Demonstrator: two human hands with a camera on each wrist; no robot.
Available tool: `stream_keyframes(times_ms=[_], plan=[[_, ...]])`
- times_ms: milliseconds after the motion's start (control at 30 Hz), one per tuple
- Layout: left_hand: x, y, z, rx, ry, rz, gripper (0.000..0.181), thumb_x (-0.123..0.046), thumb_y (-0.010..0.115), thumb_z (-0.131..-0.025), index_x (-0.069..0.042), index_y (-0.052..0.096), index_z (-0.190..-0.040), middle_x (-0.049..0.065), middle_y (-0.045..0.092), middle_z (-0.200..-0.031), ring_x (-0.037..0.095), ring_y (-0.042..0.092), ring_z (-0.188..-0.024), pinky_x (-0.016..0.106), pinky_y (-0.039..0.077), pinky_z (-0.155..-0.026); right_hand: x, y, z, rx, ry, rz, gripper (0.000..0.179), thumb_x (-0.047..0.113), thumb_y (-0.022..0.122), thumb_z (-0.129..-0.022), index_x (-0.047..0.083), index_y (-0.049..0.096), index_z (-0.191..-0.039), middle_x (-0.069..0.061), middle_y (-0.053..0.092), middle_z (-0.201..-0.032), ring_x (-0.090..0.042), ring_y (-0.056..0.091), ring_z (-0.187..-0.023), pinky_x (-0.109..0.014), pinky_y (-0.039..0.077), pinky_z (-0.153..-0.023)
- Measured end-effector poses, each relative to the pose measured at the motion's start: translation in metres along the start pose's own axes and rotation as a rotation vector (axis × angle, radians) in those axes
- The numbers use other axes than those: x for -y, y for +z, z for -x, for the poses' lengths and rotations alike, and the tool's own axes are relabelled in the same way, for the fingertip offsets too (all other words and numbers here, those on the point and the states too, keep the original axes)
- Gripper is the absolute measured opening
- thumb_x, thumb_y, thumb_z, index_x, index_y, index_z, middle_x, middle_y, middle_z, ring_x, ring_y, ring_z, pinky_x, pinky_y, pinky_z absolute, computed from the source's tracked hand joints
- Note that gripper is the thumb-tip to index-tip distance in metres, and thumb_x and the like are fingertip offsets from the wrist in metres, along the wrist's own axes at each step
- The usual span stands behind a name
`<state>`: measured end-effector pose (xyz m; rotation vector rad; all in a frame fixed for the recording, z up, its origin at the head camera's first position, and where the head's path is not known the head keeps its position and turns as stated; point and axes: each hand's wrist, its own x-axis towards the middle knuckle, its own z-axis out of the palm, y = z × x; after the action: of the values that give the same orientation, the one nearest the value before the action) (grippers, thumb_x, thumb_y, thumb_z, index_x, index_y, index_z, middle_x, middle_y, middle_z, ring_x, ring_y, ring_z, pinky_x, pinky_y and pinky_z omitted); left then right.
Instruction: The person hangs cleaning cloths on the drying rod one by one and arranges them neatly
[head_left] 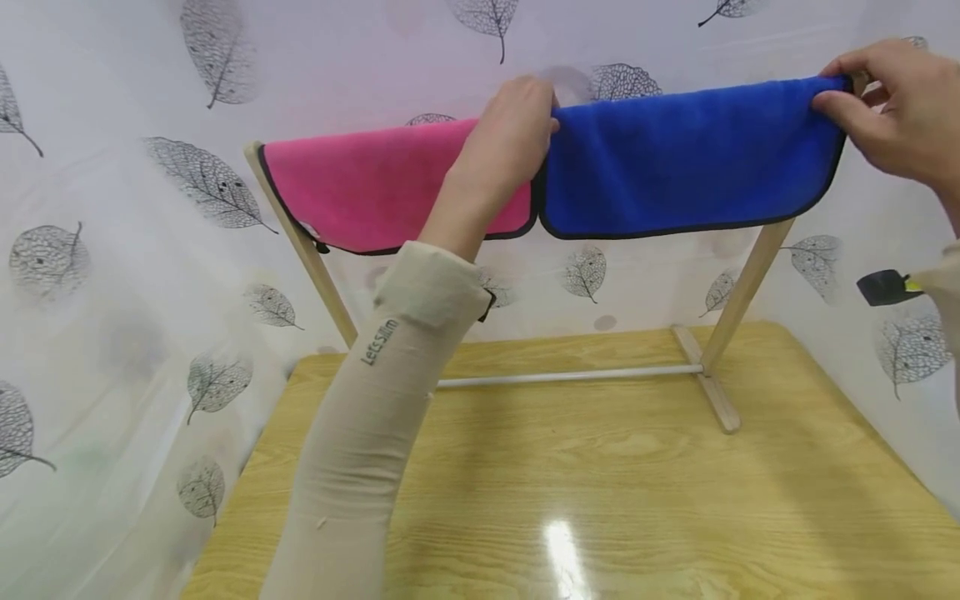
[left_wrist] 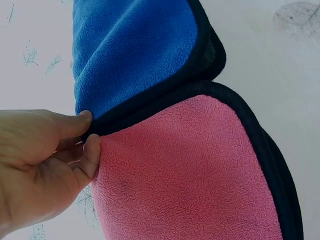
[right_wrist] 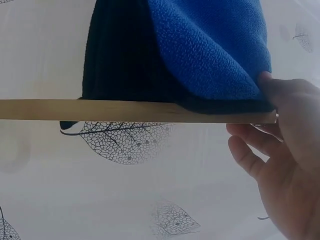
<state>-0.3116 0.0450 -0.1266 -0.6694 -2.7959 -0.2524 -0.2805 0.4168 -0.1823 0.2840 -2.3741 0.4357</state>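
A blue towel with black edging hangs folded over the top of a wooden rack, beside a pink towel with the same edging. Their inner edges meet near the middle. My left hand pinches the top inner corner of the blue towel, its lower fingers touching the pink one, as the left wrist view shows at the fingertips. At the far right end, my right hand pinches the blue towel's outer top corner between thumb and fingers, right by the end of the wooden post.
The rack's right leg stands on a wooden foot, and a white bar runs low across it. Under it lies a wood-grain table. Behind hangs a pale leaf-print sheet. A dark object shows beside the right sleeve.
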Motion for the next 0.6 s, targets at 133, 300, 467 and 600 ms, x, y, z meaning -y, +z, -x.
stream_keyframes(times_ms=[133, 300, 467, 600], plan=[[0.0010, 0.0001, 0.0002, 0.009, 0.019, -0.058, 0.036, -0.019, 0.041, -0.112, -0.002, 0.059, -0.138, 0.008, 0.056, -0.141, 0.019, 0.048, -0.133, 0.022, 0.035, -0.113, 0.0023, 0.0005, -0.0024, -0.026, -0.029, 0.017, 0.041, 0.018, 0.049, -0.110, -0.013, 0.057, -0.136, -0.033, 0.055, -0.133, -0.012, 0.049, -0.112, -0.017, 0.032, -0.112], [0.0020, 0.0003, 0.0003, 0.018, 0.044, -0.095, 0.040, -0.019, 0.035, -0.113, 0.000, 0.059, -0.140, 0.010, 0.055, -0.143, 0.021, 0.045, -0.137, 0.024, 0.031, -0.117, 0.0046, -0.0018, -0.0025, -0.024, 0.042, 0.008, 0.046, 0.023, 0.041, -0.112, -0.011, 0.058, -0.137, -0.030, 0.054, -0.142, -0.039, 0.045, -0.121, -0.019, 0.028, -0.115], [0.0012, 0.0008, 0.0007, 0.008, 0.035, -0.061, 0.038, -0.018, 0.039, -0.112, -0.004, 0.062, -0.139, 0.009, 0.058, -0.140, 0.020, 0.047, -0.134, 0.023, 0.034, -0.115, 0.0025, -0.0020, 0.0000, -0.061, 0.019, -0.021, 0.043, 0.021, 0.043, -0.111, -0.008, 0.062, -0.135, -0.026, 0.058, -0.141, -0.007, 0.048, -0.116, -0.016, 0.030, -0.112], [0.0015, 0.0007, 0.0001, -0.010, 0.031, -0.022, 0.033, -0.015, 0.046, -0.111, -0.006, 0.068, -0.133, 0.007, 0.064, -0.133, 0.018, 0.053, -0.126, 0.023, 0.040, -0.108, 0.0013, -0.0013, 0.0020, -0.103, -0.027, -0.035, 0.036, 0.017, 0.048, -0.110, -0.005, 0.064, -0.135, -0.025, 0.061, -0.138, 0.018, 0.037, -0.107, -0.013, 0.033, -0.108]])
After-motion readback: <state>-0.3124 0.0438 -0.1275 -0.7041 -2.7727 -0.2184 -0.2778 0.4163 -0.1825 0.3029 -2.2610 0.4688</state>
